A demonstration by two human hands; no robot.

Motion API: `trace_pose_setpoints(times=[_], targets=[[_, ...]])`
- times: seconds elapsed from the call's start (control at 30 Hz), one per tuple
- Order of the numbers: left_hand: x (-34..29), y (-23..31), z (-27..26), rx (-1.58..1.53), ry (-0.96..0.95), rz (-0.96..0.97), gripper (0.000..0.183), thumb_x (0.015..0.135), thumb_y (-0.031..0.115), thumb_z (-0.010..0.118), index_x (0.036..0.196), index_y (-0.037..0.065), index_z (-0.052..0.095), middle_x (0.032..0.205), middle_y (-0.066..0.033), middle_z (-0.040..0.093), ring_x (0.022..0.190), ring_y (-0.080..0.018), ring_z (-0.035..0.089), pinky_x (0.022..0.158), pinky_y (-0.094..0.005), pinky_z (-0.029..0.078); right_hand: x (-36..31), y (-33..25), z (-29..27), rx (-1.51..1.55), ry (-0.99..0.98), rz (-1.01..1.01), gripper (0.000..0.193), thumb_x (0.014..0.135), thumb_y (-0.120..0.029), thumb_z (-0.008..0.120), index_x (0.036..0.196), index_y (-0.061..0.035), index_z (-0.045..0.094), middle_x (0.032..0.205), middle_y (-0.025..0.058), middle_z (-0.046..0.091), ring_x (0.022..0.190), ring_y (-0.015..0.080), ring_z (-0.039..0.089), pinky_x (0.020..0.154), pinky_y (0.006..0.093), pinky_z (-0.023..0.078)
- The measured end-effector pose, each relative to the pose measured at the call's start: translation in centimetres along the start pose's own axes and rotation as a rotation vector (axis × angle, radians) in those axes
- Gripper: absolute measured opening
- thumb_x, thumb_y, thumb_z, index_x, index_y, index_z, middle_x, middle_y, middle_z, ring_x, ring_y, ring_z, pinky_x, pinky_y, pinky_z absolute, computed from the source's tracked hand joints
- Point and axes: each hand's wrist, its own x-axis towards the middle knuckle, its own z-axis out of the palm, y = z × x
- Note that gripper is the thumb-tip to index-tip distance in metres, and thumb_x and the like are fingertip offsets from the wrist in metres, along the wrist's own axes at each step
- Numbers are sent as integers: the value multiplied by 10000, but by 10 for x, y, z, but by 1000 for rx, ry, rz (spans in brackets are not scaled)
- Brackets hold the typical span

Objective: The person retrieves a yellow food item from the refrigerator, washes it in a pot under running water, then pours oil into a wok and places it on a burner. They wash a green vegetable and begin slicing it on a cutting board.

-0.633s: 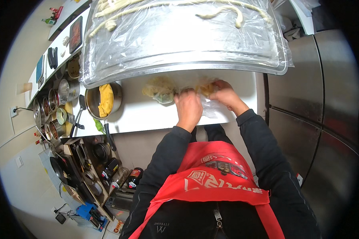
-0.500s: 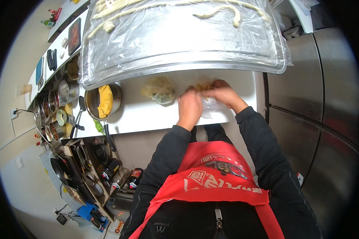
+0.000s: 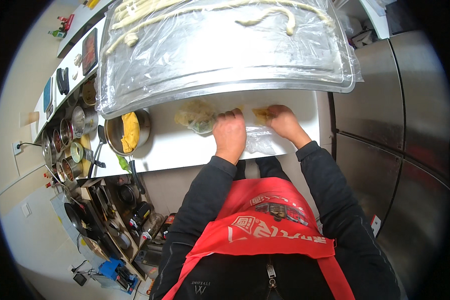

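My left hand [image 3: 230, 134] is closed above the white counter, fingers curled; a small yellow bit shows by its fingertips. To its right, my right hand [image 3: 284, 123] pinches a crumpled yellow piece [image 3: 260, 115], perhaps dough or a wrapper; its exact kind is unclear. A thin clear plastic bag [image 3: 259, 141] lies on the counter between and below the hands. Left of my left hand, touching or nearly so, sits a knotted clear bag [image 3: 197, 115] with pale yellow and green contents. Farther left stands a steel pot [image 3: 144, 131] with a yellow cloth-like thing [image 3: 130, 132] over it.
Beyond my hands, a large metal tray [image 3: 195, 89] under plastic film holds long dough strips [image 3: 265, 6]. A black spatula [image 3: 101, 134] and green pepper [image 3: 123, 163] lie near the pot. Several steel containers [image 3: 78, 120] stand left; steel cabinet doors [image 3: 365, 90] are at right.
My hands have moved apart: the left shifted slightly left, toward the knotted bag. More of the yellow piece shows at my right hand, and the clear bag between them is more exposed.
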Motion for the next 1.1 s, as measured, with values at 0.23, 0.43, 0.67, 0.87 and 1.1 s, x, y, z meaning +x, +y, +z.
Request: trace_pose_setpoints(times=[0.23, 0.43, 0.67, 0.87, 1.1], targets=[[2, -7, 5, 115, -86, 79, 72, 782, 107, 623, 839, 72, 646, 770, -100, 668, 780, -290, 669, 653, -405, 524, -7, 7, -9, 1122, -168, 248, 404, 831, 69, 616, 1235, 84, 611, 1206, 155, 677, 1120, 266, 657, 993, 370, 516], [-2, -9, 1, 45, -84, 131, 79, 770, 117, 619, 828, 72, 648, 806, -99, 652, 824, -300, 644, 733, -423, 487, -4, 22, -9, 1713, -162, 355, 384, 832, 132, 564, 1205, 62, 615, 1187, 156, 651, 1132, 284, 625, 1063, 409, 483], [-1, -10, -9, -120, 37, 369, 105, 772, 127, 606, 833, 61, 661, 841, -116, 624, 962, -304, 598, 870, -443, 467, 0, 22, -9, 1796, -107, 300, 405, 849, 91, 601, 1253, 57, 599, 1222, 153, 648, 1143, 279, 627, 1060, 403, 479], [-5, -13, 2, 28, -144, 333, 99, 771, 126, 610, 780, 56, 679, 787, -119, 654, 929, -303, 620, 943, -484, 463, -9, -1, -27, 1258, -4, 351, 453, 851, 88, 636, 1302, 84, 591, 1236, 151, 671, 1117, 242, 654, 994, 320, 509], [-4, -5, 10, 35, -187, 264, 148, 783, 128, 607, 850, 35, 701, 763, -127, 675, 910, -299, 639, 932, -480, 462, -14, -3, -20, 988, 80, 216, 440, 831, 13, 679, 1265, 68, 630, 1179, 166, 708, 1096, 279, 681, 972, 346, 523]])
